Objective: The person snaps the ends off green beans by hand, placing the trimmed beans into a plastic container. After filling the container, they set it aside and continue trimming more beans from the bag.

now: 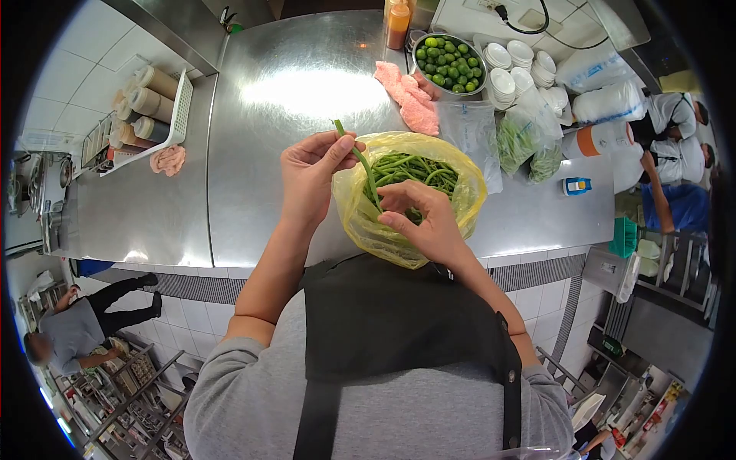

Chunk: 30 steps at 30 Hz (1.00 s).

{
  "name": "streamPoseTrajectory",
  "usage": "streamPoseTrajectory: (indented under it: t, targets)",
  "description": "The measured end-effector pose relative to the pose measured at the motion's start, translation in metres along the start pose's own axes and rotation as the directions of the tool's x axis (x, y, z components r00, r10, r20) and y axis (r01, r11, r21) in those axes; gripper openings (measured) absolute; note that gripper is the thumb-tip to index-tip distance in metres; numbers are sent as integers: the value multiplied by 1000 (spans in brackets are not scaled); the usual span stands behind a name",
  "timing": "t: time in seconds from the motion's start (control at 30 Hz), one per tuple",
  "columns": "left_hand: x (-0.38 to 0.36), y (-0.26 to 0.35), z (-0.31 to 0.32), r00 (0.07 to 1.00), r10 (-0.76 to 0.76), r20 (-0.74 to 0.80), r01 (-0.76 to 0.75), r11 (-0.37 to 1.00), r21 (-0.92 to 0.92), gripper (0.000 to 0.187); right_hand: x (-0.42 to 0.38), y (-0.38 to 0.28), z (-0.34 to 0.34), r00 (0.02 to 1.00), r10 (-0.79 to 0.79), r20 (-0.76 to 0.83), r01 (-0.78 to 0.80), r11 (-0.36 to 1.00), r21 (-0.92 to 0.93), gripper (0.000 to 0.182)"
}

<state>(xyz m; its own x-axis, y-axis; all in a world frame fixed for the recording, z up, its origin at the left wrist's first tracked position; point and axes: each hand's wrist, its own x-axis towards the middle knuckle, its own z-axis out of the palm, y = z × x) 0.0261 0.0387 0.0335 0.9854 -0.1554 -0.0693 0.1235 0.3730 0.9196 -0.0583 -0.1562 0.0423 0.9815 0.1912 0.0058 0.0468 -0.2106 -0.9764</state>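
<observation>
A long green bean (366,170) slants down to the right, pinched near its upper end between the thumb and fingers of my left hand (318,162). Beside its lower end is my right hand (426,217), fingers curved, with a gap between thumb and forefinger; whether it touches the bean is hard to tell. Below both hands a yellow translucent plastic bag (468,165) stands wide at the mouth on the steel counter, close to my apron. Inside it lies a heap of green beans (429,175), partly hidden by my right hand.
Behind the bag are a pink cloth (410,96), a metal bowl (420,75) of limes, stacked white containers (502,84) and bagged greens (515,142). A blue-and-white item (576,186) lies right. Left stands a white basket (182,107) of bottles. Other people appear at both sides.
</observation>
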Motion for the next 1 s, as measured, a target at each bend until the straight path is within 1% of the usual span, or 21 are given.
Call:
streamPoseTrajectory:
  t: [0.03,0.07,0.13,0.17,0.23,0.27,0.37,0.43,0.53,0.57,0.6,0.63,0.67,0.7,0.77,0.8,0.83,0.87,0.9,0.93,1.0]
  targets:
    - [0,1,1,1000,6,-15,-7,1000,-7,13,0,2,3,1000,-12,4,11,989,144,32]
    - [-1,0,1,1000,7,-13,-7,1000,-7,13,0,4,5,1000,-13,3,13,989,144,32]
    - [-1,-1,0,999,14,-42,-14,1000,-7,13,0,7,8,999,49,-24,-35,916,399,26]
    - [-1,-1,0,999,17,-43,-17,1000,-7,13,1,9,8,999,45,-23,-33,917,398,26]
    - [-4,-1,2,999,20,-26,-20,1000,-10,13,3,11,6,986,141,-93,-131,985,110,16]
    - [-4,-1,3,999,20,-26,-21,1000,-11,13,2,9,5,986,141,-93,-131,985,109,16]
    - [-5,-1,8,998,5,-63,-8,999,-41,18,0,1,2,977,8,-212,-9,1000,-3,9]
    - [-6,-5,10,996,-54,-68,45,991,-130,17,-1,-2,-3,864,-303,-402,347,937,42,11]
    - [5,-8,0,982,-37,-188,7,988,-157,20,-1,-3,-13,827,-205,-524,343,922,181,16]
    - [7,-7,-3,985,-17,-172,-13,986,-167,17,-1,1,-20,879,-157,-450,231,966,114,18]
    - [6,-5,-1,986,-14,-168,-14,986,-169,17,3,6,-25,877,-160,-452,233,966,111,18]
    - [5,0,2,993,4,-121,-28,980,-195,15,7,14,-28,928,-204,-312,166,975,-146,20]
    - [3,3,3,997,25,-77,-41,975,-220,13,10,21,-28,966,-205,-160,126,908,-399,23]
    - [2,-3,-4,996,29,-79,-46,975,-218,13,8,30,-25,978,-134,-158,50,893,-447,26]
    - [2,-19,-22,976,-91,197,116,986,-119,11,11,22,-11,969,-81,-234,-9,932,-362,27]
    - [-2,-15,-15,977,-86,195,111,987,-119,11,13,19,-5,952,-15,-305,-72,959,-273,27]
    - [-8,-8,0,971,-146,189,86,952,294,12,16,23,-3,953,-18,-303,-69,959,-274,27]
    - [-13,-6,11,966,-200,161,47,753,657,12,20,30,0,957,-12,-290,-65,965,-255,25]
    - [-15,-12,13,978,-68,199,-109,643,758,13,21,35,0,961,-6,-276,-62,970,-235,23]
    - [-14,-23,12,978,-66,200,-112,643,758,13,21,36,0,961,-9,-277,-59,970,-237,23]
    - [-11,-35,10,886,199,419,-458,517,723,20,20,36,-4,968,-23,-251,-23,984,-178,18]
